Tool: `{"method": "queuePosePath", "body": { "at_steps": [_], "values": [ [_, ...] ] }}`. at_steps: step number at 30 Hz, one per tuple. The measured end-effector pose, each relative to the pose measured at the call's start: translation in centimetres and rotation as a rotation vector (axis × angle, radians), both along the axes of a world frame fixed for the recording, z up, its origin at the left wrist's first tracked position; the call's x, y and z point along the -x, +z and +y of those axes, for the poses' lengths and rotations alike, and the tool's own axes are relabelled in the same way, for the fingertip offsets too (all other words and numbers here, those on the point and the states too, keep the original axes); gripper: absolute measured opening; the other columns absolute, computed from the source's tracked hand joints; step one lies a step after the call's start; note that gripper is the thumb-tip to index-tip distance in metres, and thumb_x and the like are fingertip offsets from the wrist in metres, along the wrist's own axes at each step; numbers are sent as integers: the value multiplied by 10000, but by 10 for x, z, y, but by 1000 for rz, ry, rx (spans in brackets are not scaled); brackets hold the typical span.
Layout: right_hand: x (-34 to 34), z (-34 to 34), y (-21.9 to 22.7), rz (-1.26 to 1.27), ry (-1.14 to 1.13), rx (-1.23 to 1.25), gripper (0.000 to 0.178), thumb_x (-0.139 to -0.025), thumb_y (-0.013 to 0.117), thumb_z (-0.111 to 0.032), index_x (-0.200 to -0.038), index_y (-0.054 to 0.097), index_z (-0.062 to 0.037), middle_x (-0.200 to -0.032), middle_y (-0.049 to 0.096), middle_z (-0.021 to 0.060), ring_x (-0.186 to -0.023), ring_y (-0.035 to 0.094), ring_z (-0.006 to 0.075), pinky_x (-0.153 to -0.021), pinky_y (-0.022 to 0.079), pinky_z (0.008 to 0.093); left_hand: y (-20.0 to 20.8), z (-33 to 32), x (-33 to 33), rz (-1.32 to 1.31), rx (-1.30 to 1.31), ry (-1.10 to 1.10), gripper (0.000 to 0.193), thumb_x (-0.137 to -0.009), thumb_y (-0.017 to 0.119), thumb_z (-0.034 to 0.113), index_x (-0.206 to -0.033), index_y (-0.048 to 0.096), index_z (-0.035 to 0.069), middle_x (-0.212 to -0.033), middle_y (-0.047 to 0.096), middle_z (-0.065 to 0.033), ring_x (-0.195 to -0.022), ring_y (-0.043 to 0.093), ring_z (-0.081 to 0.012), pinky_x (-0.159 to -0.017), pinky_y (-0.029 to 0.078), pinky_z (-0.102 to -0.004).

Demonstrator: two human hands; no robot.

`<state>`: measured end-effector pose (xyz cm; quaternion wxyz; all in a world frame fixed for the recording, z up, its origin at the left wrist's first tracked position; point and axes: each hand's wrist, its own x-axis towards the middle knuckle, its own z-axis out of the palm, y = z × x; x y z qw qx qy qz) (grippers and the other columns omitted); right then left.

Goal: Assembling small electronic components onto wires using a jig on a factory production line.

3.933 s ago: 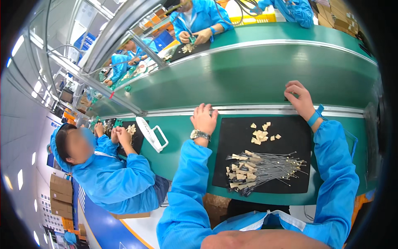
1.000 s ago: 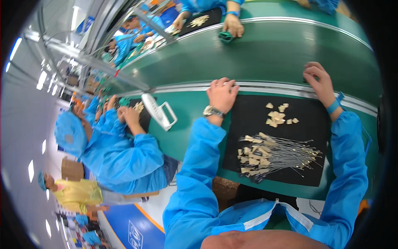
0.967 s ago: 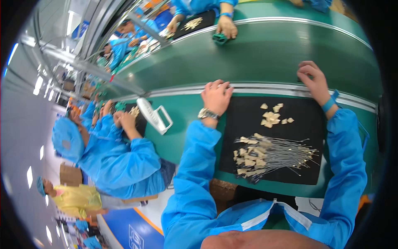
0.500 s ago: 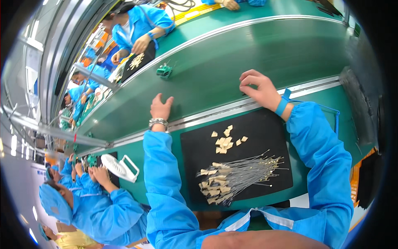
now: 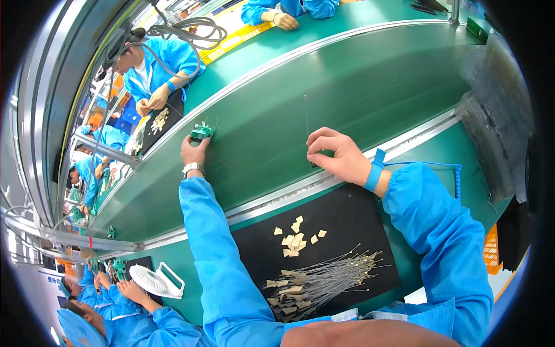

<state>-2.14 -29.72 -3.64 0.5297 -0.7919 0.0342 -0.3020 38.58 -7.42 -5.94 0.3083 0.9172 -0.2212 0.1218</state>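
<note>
My left hand (image 5: 193,152) is stretched far out over the green belt, its thumb and fingers closed around the near side of a small green block-shaped fixture (image 5: 201,132) with thin wires sticking up. My right hand (image 5: 336,152) hovers above the belt in a pinch. A thin dark cable (image 5: 306,115) rises almost upright from those fingertips; its lower end is partly hidden by the hand. On a black mat (image 5: 370,220) nearer me lie a bundle of thin grey cables (image 5: 335,277) with beige tabs at one end, and several loose beige tabs (image 5: 296,240).
A metal rail (image 5: 277,203) runs between mat and belt. A blue coiled cord (image 5: 458,182) leads from my right wrist strap. A white fan (image 5: 156,281) stands left. Across the belt a co-worker (image 5: 162,63) handles small parts; another's hands (image 5: 284,21) rest farther right.
My left hand has reached the green fixture and closed on it. My right hand now shows a thin cable standing up from its pinch. The whole view has shifted, moving the mat lower.
</note>
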Motion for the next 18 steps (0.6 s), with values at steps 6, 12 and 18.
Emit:
{"method": "queuePosePath", "body": {
  "at_steps": [6, 12, 18],
  "values": [
    [0, -4, -7, -10, -10, -5, 62, -814, 696, -113, -831, 667, -61, -989, 614, 65, -894, 619, 245, -782, 500, 337, 23, -18, 78, -617, -62, -300, 655, -672, 787, 106, -1263, 506, 131, -1366, 517, -89, -1224, 497, -325, -997, 403, -465],
    [1, -7, -11, -37, -7, 23, 57, -806, 701, -71, -842, 662, -50, -1002, 609, 59, -905, 615, 224, -793, 503, 330, 42, -32, 118, -696, -101, -362, 660, -681, 792, 102, -1272, 500, 131, -1365, 519, -63, -1230, 505, -285, -967, 413, -439],
    [-3, -6, -8, -74, -21, 73, 66, -799, 705, -74, -847, 664, -55, -997, 615, 61, -906, 616, 233, -798, 506, 335, 37, -76, 93, 11, 434, -364, 677, -743, 823, 312, -1248, 506, -8, -1201, 583, -105, -1031, 588, -189, -836, 485, -320]
  ]
}}
